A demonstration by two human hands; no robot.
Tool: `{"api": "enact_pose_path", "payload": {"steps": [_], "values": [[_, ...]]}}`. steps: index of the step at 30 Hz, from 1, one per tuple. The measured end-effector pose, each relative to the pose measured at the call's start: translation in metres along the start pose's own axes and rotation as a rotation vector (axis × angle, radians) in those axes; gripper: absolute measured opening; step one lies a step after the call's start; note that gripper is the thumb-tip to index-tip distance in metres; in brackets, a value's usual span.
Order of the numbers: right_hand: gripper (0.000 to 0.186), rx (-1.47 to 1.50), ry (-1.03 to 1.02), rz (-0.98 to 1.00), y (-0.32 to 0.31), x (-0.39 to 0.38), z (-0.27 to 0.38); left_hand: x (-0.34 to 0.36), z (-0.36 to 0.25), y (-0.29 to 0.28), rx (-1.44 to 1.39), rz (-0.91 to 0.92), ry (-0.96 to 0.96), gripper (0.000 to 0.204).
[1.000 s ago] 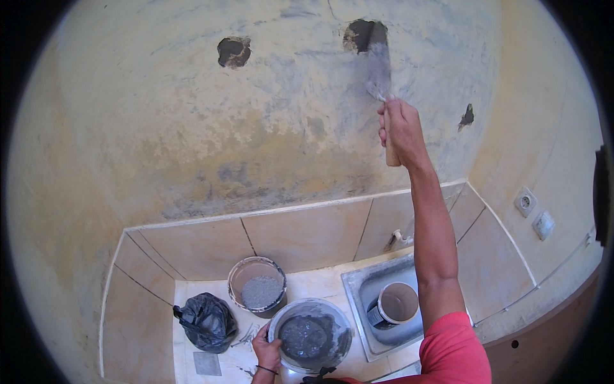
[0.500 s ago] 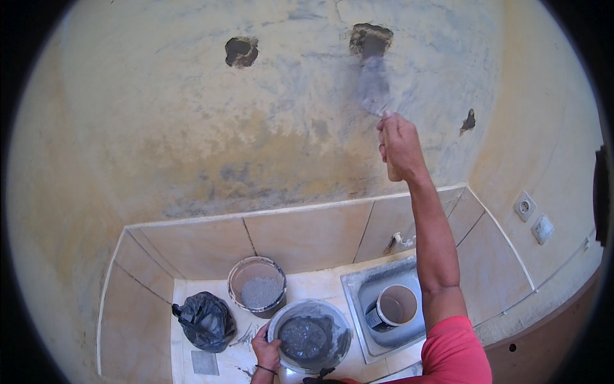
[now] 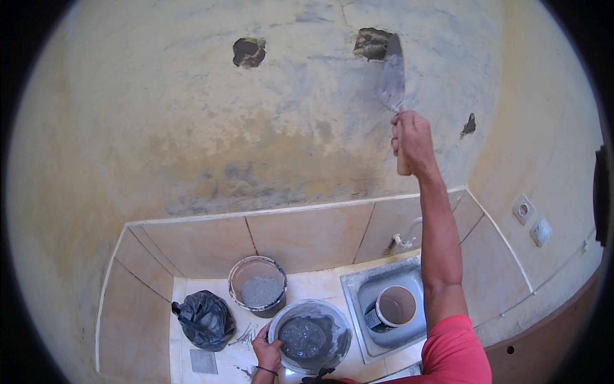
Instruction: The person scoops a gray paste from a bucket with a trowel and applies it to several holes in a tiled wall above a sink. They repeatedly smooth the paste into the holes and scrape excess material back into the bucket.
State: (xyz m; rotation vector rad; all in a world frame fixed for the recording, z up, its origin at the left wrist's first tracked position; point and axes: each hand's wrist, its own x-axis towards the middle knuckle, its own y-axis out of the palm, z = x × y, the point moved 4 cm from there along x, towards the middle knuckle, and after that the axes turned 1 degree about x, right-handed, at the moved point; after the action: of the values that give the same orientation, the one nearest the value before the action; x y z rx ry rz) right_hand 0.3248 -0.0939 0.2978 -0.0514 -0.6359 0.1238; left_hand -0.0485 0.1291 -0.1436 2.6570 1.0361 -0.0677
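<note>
My right hand (image 3: 414, 142) is closed round the wooden handle of a trowel (image 3: 391, 83), arm stretched up to the wall. The blade's tip reaches the right side of a ragged hole (image 3: 373, 43) in the plaster. Whether the blade carries any mortar is too blurred to tell. Below, my left hand (image 3: 265, 351) grips the left rim of a round grey basin (image 3: 341, 352), thumb over the edge. Wet grey mortar (image 3: 304, 337) lies inside the basin.
A bucket of grey powder (image 3: 261, 291) stands behind the basin, a black plastic bag (image 3: 204, 320) to its left. On the right, another bucket (image 3: 396, 305) sits in a metal sink (image 3: 358, 307) beneath a tap (image 3: 400, 242). Two more holes mark the wall; a socket (image 3: 523, 209) is at right.
My right hand and the trowel have shifted to the right, taking the blade from below the hole to its right side. My left hand keeps its hold on the basin.
</note>
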Motion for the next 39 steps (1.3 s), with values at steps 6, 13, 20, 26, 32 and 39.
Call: {"api": "enact_pose_path", "payload": {"steps": [6,13,20,26,32,39], "values": [[0.043,-0.084,-0.017,0.126,0.013,0.012,0.009,0.002,0.009,0.0,-0.002,0.012,0.004,0.065],[0.044,-0.104,0.01,0.151,0.011,-0.013,-0.001,0.004,0.011,0.002,-0.01,0.016,-0.006,0.065],[0.044,-0.009,0.083,0.247,0.023,-0.018,-0.001,0.004,0.008,-0.001,0.003,0.014,-0.012,0.064],[0.044,-0.052,0.004,0.111,0.004,-0.02,-0.02,0.004,0.011,0.004,-0.059,0.024,-0.025,0.064],[0.046,-0.314,-0.135,-0.066,-0.012,0.008,-0.015,0.002,0.013,-0.003,-0.022,-0.01,-0.012,0.065],[0.046,-0.817,-0.547,-0.048,0.005,0.014,-0.044,0.006,0.011,0.002,-0.006,0.025,-0.009,0.066]]}}
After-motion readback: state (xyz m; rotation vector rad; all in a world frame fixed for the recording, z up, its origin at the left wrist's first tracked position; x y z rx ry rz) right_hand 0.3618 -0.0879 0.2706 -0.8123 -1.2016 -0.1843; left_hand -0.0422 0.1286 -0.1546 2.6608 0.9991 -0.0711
